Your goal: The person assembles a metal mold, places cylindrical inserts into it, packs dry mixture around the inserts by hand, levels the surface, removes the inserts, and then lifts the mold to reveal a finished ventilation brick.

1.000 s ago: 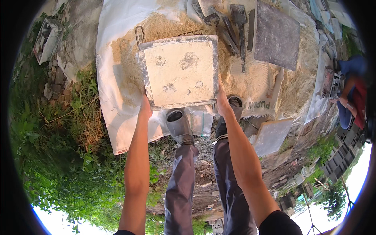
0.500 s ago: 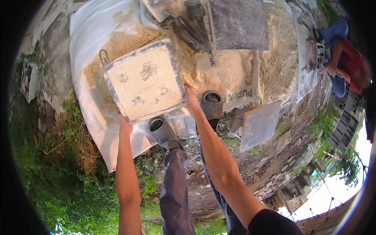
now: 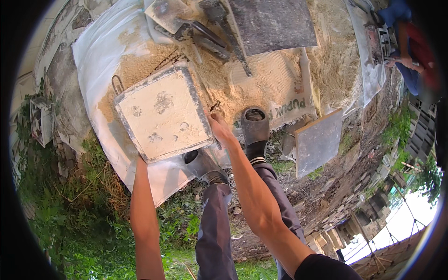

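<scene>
A square, dark-rimmed mould (image 3: 163, 112) filled with pale powdery material is held between my hands, tilted a little. Several dark patches and small pits mark its pale face. My left hand (image 3: 142, 161) is at the near left corner, with its fingers hidden by the mould. My right hand (image 3: 219, 127) is closed on the right edge near the near right corner. A bent wire loop (image 3: 117, 84) shows beside the far left corner; whether it is attached, I cannot tell. The mould's near edge overlaps the toe of my left shoe (image 3: 205, 165).
Pale sand covers a white sheet (image 3: 95, 46) beneath the mould. Metal tools (image 3: 212, 39) and a large dark board (image 3: 275, 25) lie beyond it. A grey board (image 3: 319, 142) leans right of my right shoe (image 3: 255, 123). A person (image 3: 415, 56) works at far right. Plants (image 3: 84, 228) grow at left.
The mould has come nearer to me and slightly left, and its near edge now covers part of my left shoe. The whole view has turned a little. Both hands keep their hold.
</scene>
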